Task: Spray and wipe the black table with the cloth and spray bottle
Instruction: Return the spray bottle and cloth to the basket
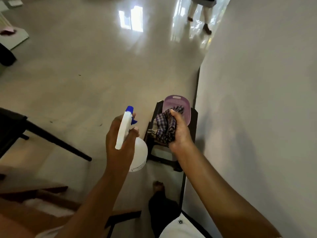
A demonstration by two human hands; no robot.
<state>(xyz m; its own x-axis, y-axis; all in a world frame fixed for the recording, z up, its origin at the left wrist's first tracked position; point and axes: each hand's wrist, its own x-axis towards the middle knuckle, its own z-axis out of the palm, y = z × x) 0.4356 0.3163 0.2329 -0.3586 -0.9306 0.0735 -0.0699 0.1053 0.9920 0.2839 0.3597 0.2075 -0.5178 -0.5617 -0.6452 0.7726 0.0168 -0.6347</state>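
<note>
Both arms reach out above the floor (85, 74). Left hand (120, 140) grips the bottle (139, 152), fingers curled round its neck, blue nozzle pointing away. Right hand (180, 131) clutches the bunched checked cloth (163, 127) over a small black counter (193, 122) beside the wall (257, 83); a purple basket (176, 103) sits on the counter.

Left hand (120, 140) grips spray bottle (140, 151), nozzle toward 12 o'clock. Right hand (181, 133), at its 3 o'clock, clutches bunched checked cloth (163, 130). Purple basket (176, 104) sits at cloth's 12 o'clock, on black stand (193, 124).
</note>
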